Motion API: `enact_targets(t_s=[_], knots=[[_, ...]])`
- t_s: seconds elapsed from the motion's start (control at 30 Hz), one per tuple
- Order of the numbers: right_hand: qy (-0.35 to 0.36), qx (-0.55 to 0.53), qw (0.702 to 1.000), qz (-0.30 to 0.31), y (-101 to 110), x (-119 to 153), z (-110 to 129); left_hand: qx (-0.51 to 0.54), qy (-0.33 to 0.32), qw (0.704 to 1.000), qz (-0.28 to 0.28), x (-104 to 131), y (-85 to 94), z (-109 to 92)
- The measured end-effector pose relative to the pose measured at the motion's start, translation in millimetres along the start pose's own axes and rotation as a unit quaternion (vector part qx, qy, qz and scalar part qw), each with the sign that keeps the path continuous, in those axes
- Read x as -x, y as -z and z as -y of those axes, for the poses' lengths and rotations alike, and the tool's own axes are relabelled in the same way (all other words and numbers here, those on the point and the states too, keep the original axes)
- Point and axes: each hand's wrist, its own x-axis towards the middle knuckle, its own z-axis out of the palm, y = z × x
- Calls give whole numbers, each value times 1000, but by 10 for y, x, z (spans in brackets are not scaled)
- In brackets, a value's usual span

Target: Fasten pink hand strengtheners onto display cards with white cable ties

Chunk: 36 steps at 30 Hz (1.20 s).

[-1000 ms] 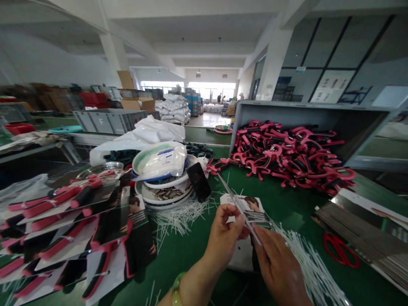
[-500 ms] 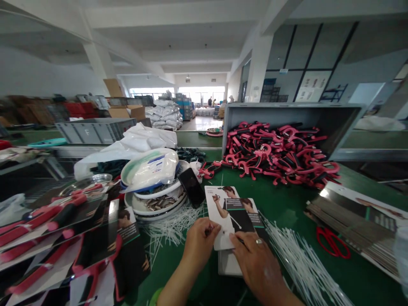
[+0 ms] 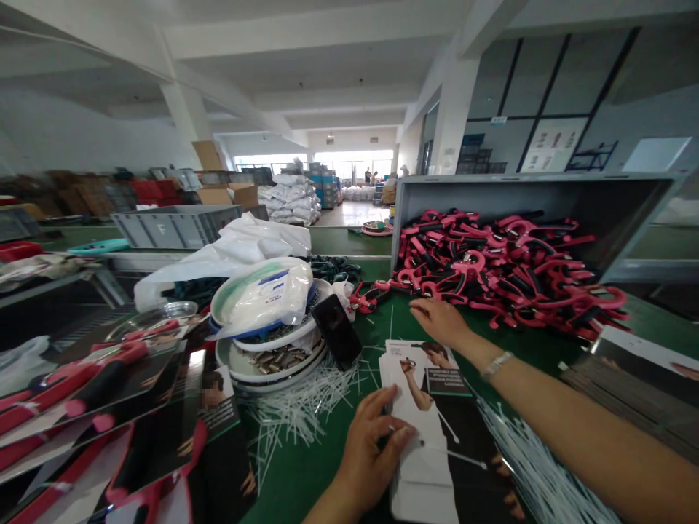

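Observation:
Printed cards [image 3: 431,407] lie in a stack on the green table, in front of me. At the left edge of the stack is my left hand [image 3: 374,444], its thumb and forefinger on the top card beside white zip ties [image 3: 453,453] that lie across it. My right hand [image 3: 437,320], with a bracelet at the wrist, reaches over the table beyond the cards; its fingers are slightly bent and apart, near the pile of pink and black pliers-like tools [image 3: 491,262], and nothing shows in them.
A grey crate [image 3: 401,218] lies on its side round the tools. Stacked plates [image 3: 229,356] and a black phone [image 3: 336,331] stand left of centre. Carded tools [image 3: 109,407] fill the left; loose zip ties [image 3: 546,466] and a card stack [image 3: 628,393] lie right.
My right hand has left the cards and moved forward toward the pink tools. My left hand has moved right and down. The card stack now lies flat, with zip ties showing across it.

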Motion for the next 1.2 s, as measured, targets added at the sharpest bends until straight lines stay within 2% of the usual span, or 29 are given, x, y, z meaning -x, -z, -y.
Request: enact_targets(t_s=[0.1,0.2,0.33,0.47,0.53,0.63,0.77,0.87,0.97,1.03,1.1,1.2], knots=[[59,19,997,44,-310,-673,268,39,-30,999,25,45,-44,155],[98,47,991,79,-669,-1118,532,33,-58,997,37,70,-84,330],[110,88,982,124,-1014,-1352,651,7,-50,997,61,55,-146,477],[103,123,972,174,-1067,-1313,504,-10,-59,997,40,35,-213,522],[96,131,968,193,-980,-1226,374,-11,-69,997,31,35,-212,502],[73,126,968,202,-725,-1041,144,-7,-76,995,61,45,-147,416],[25,95,982,159,-195,-676,-150,-5,-58,995,83,61,-34,274],[-8,72,992,99,255,-241,-267,-5,-44,995,93,74,-1,213],[-16,20,998,65,623,281,-242,4,-49,995,91,89,-7,203],[-22,-58,996,58,778,587,-149,5,-57,994,90,96,-17,210],[-26,-101,993,55,853,802,-7,-1,-65,994,87,98,-24,218],[-13,-73,996,48,853,952,250,-6,-74,993,87,96,-29,217]])
